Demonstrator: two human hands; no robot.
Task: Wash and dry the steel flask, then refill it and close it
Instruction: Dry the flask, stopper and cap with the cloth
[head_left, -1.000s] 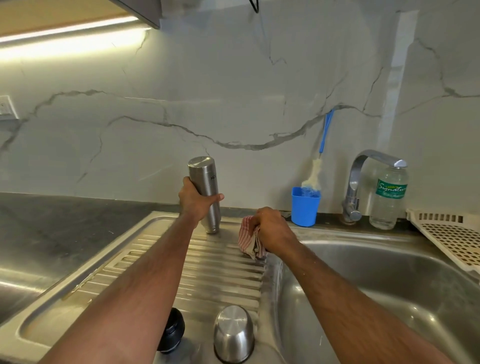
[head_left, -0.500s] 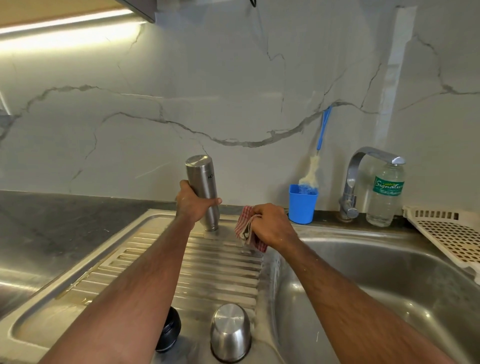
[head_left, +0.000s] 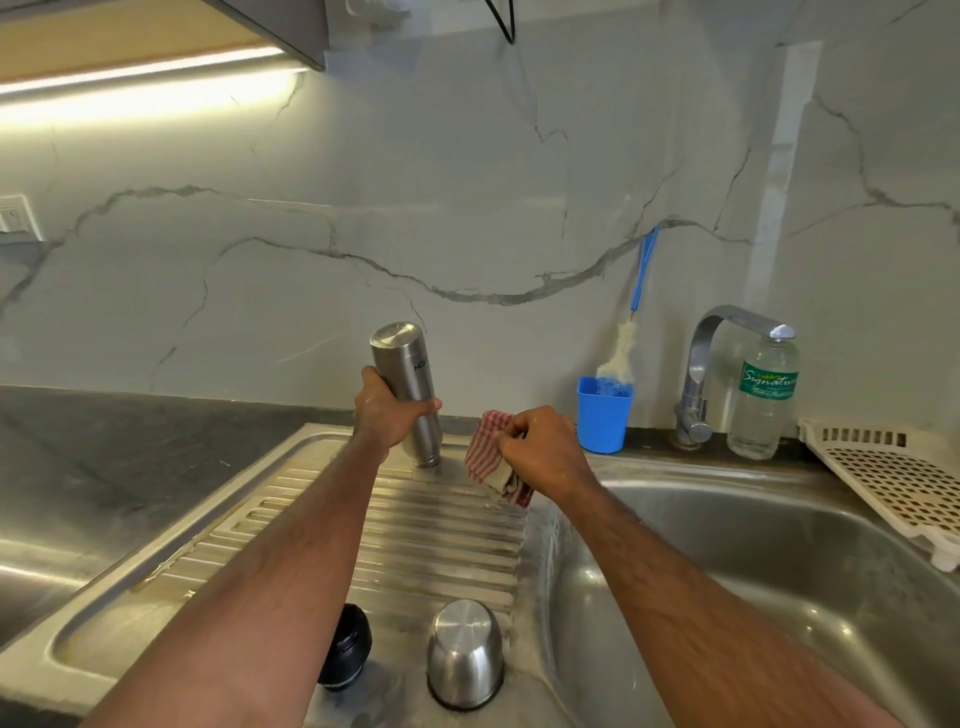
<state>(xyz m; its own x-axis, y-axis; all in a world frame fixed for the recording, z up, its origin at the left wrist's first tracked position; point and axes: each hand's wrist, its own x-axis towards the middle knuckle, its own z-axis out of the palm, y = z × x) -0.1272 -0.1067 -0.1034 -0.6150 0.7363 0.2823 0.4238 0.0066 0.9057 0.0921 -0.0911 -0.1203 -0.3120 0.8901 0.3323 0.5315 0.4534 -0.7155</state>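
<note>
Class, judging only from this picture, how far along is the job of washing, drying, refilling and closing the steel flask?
Washing looks done: the steel flask stands mouth-down on the drainboard in the left hand, tap dry. Drying seems about to start: the right hand holds a checked cloth beside the flask, apart from it. Refilling and closing remain: the steel cup and black stopper lie off.

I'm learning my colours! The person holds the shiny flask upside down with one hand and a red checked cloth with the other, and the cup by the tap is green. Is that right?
Almost. The cup by the tap is blue, not green, as the head view shows. The left hand does hold the flask upside down, and the right hand holds the red checked cloth.
</note>
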